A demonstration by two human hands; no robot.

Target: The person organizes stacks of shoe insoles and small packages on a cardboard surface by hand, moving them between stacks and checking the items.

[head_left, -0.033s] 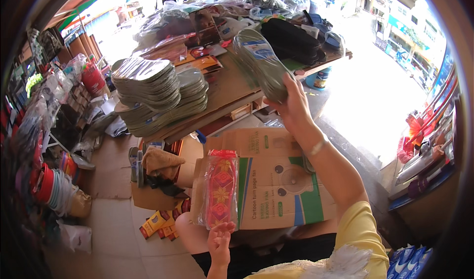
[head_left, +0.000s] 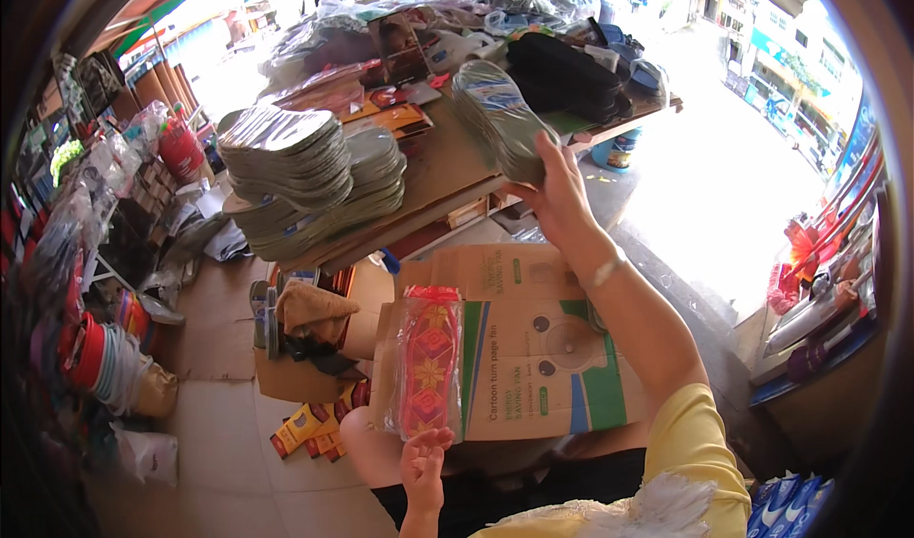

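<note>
My right hand [head_left: 562, 195] reaches out over the near edge of the table and grips the near end of a bundle of grey-green shoe insoles [head_left: 497, 109] wrapped in clear plastic. To the left, tall stacks of similar insoles [head_left: 286, 162] stand on the table. A cardboard box [head_left: 514, 371] lies across my lap. On its left part is a red patterned insole [head_left: 430, 362] with yellow flower shapes, in a clear bag. My left hand [head_left: 426, 462] is at the lower end of that bag, palm up, its fingers loosely curled with nothing visible in them.
Black insoles [head_left: 564, 73] and plastic-wrapped goods fill the table's far side. Below the table's left end is an open carton [head_left: 286, 371] with a brown cloth [head_left: 312, 311]. Yellow and red packets [head_left: 307, 428] lie on the floor. A blue bucket [head_left: 617, 149] stands by the table's right end.
My right hand and the near end of the insole bundle have shifted slightly away and to the left. My left hand has stayed in place.
</note>
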